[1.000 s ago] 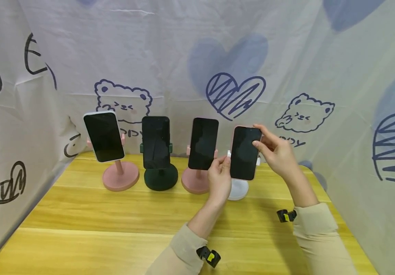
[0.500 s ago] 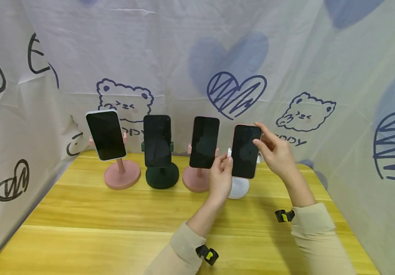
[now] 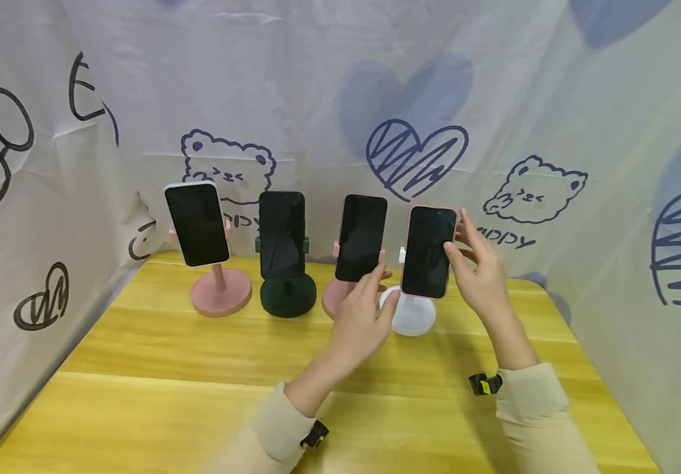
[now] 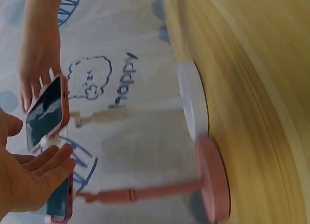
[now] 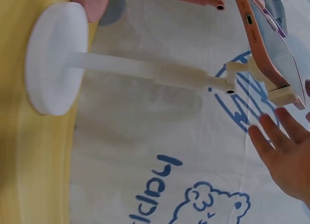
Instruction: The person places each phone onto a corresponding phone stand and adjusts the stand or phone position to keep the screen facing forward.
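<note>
A pink-edged smartphone (image 3: pixel 428 253) with a dark screen sits in the white phone stand (image 3: pixel 416 318) at the right end of a row. In the head view, my right hand (image 3: pixel 484 280) is beside its right edge, thumb at the screen's side. The right wrist view has that hand's fingers spread loosely near the white clamp (image 5: pixel 283 94). My left hand (image 3: pixel 359 324), fingers extended, is at the lower left of this phone, overlapping the neighbouring pink stand (image 3: pixel 334 297) and the bottom of its phone (image 3: pixel 361 234). Neither hand grips anything.
Further left are a dark green stand (image 3: pixel 288 297) with a black phone (image 3: pixel 282 234) and a pink stand (image 3: pixel 220 293) with a white-edged phone (image 3: pixel 198 224). All stand along the back of the wooden table (image 3: pixel 198 388), before a printed cloth backdrop (image 3: pixel 311 79).
My left hand has let go of the white clamp's left side and drawn back left and down. My right fingers have loosened from the phone's upper right corner. The head view has shifted slightly.
</note>
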`<action>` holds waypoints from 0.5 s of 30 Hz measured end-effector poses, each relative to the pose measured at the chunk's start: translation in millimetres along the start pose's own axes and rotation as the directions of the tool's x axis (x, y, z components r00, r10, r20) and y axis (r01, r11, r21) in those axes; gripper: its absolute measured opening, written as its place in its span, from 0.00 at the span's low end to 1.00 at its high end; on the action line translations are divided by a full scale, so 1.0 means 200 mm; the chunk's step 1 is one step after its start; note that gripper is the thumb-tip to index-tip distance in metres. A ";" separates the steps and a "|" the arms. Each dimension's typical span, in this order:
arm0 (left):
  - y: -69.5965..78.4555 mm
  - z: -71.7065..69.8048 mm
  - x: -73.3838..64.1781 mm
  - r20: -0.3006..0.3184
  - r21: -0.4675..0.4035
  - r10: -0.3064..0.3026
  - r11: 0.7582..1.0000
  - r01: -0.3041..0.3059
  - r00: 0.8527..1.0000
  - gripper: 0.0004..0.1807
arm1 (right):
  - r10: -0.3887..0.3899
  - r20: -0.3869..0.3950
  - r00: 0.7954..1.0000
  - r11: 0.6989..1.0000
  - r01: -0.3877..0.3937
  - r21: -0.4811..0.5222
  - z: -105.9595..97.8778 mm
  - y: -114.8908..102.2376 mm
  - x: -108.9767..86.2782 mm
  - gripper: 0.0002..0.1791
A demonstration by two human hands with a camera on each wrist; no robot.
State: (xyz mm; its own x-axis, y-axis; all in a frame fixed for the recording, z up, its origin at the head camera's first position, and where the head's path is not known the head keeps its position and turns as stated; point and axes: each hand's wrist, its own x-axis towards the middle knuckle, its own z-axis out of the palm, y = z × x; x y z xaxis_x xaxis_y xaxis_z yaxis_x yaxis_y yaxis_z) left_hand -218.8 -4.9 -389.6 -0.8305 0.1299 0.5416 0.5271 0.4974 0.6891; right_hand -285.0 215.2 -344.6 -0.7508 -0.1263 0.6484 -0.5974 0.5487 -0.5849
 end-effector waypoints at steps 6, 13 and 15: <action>-0.08 -0.20 0.00 -0.134 0.262 0.188 0.954 -0.148 0.973 0.31 | 0.012 -0.029 1.000 0.988 -0.016 -0.152 -0.03 0.04 -0.08 0.37; -0.21 -0.52 0.00 -0.222 0.424 0.304 0.885 -0.189 0.926 0.34 | 0.066 0.096 0.993 0.924 -0.024 -0.382 -0.09 0.08 -0.21 0.42; -0.25 -0.60 -0.01 -0.241 0.446 0.301 0.879 -0.170 0.923 0.36 | 0.088 0.131 0.988 0.902 -0.023 -0.432 -0.10 0.10 -0.24 0.44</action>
State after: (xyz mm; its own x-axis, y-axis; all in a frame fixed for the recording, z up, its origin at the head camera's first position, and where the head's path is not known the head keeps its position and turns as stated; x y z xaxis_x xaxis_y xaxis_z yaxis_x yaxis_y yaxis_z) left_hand -221.1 -132.2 -368.2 -0.5646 0.0628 0.8229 0.5244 0.7973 0.2990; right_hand -255.1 249.1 -378.1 -0.8306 -0.1847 0.5254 -0.3997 0.8547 -0.3314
